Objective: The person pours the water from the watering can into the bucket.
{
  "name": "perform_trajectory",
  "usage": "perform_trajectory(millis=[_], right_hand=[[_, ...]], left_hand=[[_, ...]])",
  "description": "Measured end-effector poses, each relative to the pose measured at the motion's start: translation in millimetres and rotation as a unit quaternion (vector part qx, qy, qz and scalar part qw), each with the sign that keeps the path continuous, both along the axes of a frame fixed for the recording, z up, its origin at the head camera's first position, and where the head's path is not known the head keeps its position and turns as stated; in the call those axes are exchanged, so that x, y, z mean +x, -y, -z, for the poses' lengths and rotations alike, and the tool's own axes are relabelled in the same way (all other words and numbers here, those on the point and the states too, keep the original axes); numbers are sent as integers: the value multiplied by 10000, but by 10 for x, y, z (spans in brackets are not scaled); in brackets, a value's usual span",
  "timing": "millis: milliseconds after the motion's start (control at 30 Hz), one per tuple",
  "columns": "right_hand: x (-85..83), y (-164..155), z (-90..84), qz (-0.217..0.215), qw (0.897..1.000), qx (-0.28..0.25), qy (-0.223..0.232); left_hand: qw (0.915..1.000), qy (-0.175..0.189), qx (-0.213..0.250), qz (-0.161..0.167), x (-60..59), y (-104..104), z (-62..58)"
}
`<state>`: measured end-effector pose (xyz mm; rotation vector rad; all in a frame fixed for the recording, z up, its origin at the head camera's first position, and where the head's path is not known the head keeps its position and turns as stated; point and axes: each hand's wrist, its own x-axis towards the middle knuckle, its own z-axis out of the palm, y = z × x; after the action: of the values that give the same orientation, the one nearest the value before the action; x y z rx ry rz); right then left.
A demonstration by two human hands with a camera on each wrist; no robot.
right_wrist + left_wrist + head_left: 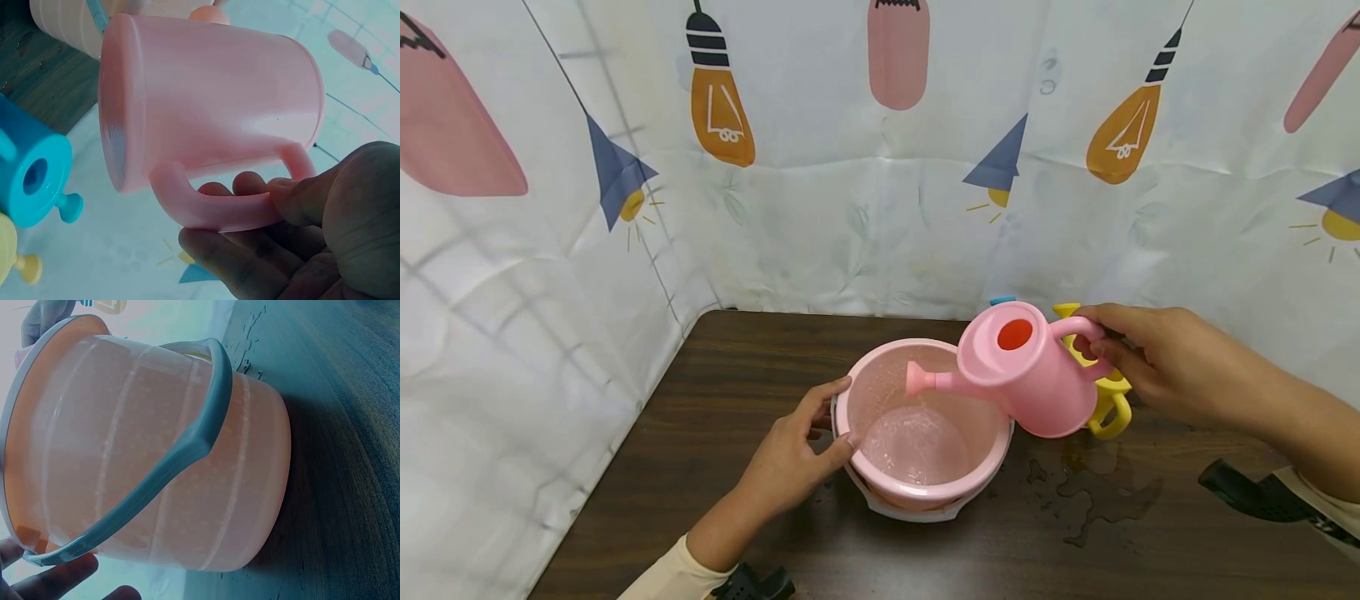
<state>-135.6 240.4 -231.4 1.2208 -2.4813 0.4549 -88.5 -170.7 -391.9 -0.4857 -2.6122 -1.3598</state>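
White cloth (497, 333), printed with hanging lamps, rises to the left of my left hand (797, 454) and runs on behind it. Under the fingers stretches a dark wood-grained table (730, 367). That hand comes out of a cream sleeve (670, 575) and holds the rim of a pink bucket (883, 383), thumb over the edge, fingers along the outside. The bucket stands upright just right of those fingertips, its grey handle (206, 431) slanting down the side wall, and water (913, 446) glistens in the bottom.

Farther right, between my two hands, a pink watering can (1037, 383) is held up and tilted, its spout reaching left over the bucket's opening. My right hand (1172, 358) grasps it by its handle, the thumb and curled fingers closing round the bar. Behind that can, near my right fingers, a yellow watering can (1102, 403) partly shows, with a blue watering can (53, 187) beside it. Nearer me, below that hand, a wet patch (1108, 492) lies on the wood.
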Motion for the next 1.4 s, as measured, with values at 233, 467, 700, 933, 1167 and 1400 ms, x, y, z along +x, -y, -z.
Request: perform_trajectory(millis=[233, 467, 700, 933, 1167, 1400], right_hand=[[-4, -1, -1, -85, 9999, -51, 29], [6, 6, 1, -67, 9999, -76, 130], [7, 13, -4, -42, 9999, -70, 141], [8, 22, -8, -117, 9997, -112, 203], [4, 27, -14, -142, 9997, -115, 158], [1, 27, -11, -133, 9997, -116, 151]], left_hand=[[10000, 53, -15, -40, 2, -2, -12], [10000, 47, 8, -13, 5, 0, -10], [10000, 52, 1, -17, 7, 2, -6], [10000, -16, 6, 0, 7, 1, -4], [10000, -63, -5, -15, 8, -3, -7], [10000, -50, 3, -27, 9, -2, -5]])
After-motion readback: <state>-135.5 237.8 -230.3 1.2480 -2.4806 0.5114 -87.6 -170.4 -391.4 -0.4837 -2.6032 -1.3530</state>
